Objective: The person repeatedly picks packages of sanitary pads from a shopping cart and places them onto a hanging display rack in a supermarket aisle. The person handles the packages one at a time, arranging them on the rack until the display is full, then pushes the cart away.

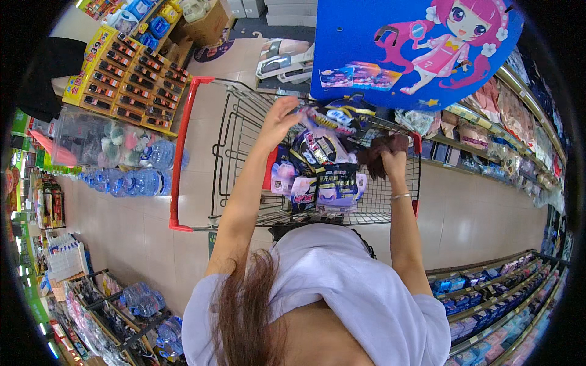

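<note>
A metal wire shopping cart (382,196) with a red handle (179,155) on its left side stands crosswise in front of me. My left hand (280,120) is over the basket, its fingertips at the edge of a blurred plastic package (322,120); whether they grip it is unclear. Dark brown, soft-looking cloth (376,153) bunches under the fingers of my right hand (393,158), at the basket's right end. Between my hands lie several dark printed packages, among them a purple-and-white pack (319,145) and a black-topped pack (338,185).
A blue display board (348,50) with a cartoon figure rises behind the cart. Shelves of bagged goods (494,132) line the right, and boxed packs (476,302) fill racks at lower right. Large water bottles (137,182) and a yellow display rack (132,87) stand left.
</note>
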`<state>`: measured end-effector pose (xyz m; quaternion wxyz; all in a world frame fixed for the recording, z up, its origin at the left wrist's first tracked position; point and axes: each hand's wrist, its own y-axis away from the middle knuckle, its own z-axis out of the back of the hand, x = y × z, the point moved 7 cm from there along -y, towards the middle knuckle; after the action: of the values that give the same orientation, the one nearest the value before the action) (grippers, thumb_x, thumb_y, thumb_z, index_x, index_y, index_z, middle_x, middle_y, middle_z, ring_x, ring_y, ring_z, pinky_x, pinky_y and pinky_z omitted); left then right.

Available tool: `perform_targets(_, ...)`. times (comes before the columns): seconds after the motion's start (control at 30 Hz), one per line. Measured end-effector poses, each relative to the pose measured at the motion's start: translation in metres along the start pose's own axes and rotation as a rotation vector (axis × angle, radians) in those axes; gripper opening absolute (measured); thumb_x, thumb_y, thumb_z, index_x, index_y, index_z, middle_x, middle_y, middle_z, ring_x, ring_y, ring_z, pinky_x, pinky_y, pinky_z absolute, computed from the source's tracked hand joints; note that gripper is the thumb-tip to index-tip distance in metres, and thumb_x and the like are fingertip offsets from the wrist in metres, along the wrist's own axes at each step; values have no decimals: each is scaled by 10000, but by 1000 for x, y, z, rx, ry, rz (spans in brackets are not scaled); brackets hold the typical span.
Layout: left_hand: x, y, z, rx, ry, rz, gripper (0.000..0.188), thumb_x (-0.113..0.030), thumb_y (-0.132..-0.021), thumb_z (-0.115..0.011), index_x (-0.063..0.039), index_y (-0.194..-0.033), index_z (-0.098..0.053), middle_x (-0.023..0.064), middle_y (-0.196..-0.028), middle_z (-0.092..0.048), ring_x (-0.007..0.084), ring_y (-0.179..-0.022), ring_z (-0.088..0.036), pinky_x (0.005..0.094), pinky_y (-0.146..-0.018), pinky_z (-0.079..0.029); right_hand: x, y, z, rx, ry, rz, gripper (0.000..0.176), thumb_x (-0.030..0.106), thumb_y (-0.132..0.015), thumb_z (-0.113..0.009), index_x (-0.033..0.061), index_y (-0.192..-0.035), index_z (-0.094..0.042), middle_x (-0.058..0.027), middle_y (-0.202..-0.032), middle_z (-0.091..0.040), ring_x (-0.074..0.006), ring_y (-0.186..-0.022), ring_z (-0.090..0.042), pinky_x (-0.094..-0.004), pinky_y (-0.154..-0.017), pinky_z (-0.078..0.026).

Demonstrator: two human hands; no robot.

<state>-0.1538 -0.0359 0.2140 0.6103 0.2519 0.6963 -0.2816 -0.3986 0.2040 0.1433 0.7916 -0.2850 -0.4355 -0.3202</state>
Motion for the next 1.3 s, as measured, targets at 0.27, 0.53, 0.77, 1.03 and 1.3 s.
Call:
perform_targets(0.27, 236, 115, 52, 129, -712, 473, 230, -178, -784, -609, -14, -942, -646, 130, -845, -672, 197, -779, -643, 310, -726, -498, -69, 129, 2, 569, 602, -170, 234, 122, -654, -666, -99, -704, -607, -311, -713, -614, -449, -726, -634, -481, -679, -527)
perform_targets(0.53, 414, 221, 59, 184, -827, 878, 630, -410, -736, -693, 132, -1045, -605, 329, -1093, -605, 427, -1034, -605, 430, -896, -490, -30, 172, 28, 539, 455, -255, 322, 135, -716, -705, 37, -1017, -652, -224, -917, -676, -398, -870, -652, -445, -739, -535)
perform_targets(0.77, 350, 164, 26, 86, -803, 602, 355, -365, -826, -635, -38, -949, -696, 170, -808, -699, 346, -802, -669, 426, -690, -512, 11, 165, 33, 433, 322, -272, 327, 143, -761, -704, 42, -1065, -639, -183, -977, -684, -356, -917, -659, -387, -779, -524)
perform_targets(1.03, 135, 131, -40, 25, 681, 624, 245, -173, -940, -569, -88, -1169, -593, 19, -1068, -644, 163, -933, -623, 354, -747, -532, 120, 132, -29, 306, -100, 88, 647, 105, -774, -686, -31, -1318, -363, -200, -1263, -452, -330, -1111, -480, -420, -952, -389)
perform_targets(1.3, 24, 176, -46, -14, 1071, 161, 504, -78, -961, -440, -6, -1438, -295, 167, -1444, -393, 299, -1321, -414, 463, -1094, -357, 135, 101, -53, 61, -78, 85, 408, 36, -756, -592, -32, -1156, -549, -245, -1208, -542, -426, -1123, -495, -437, -972, -401)
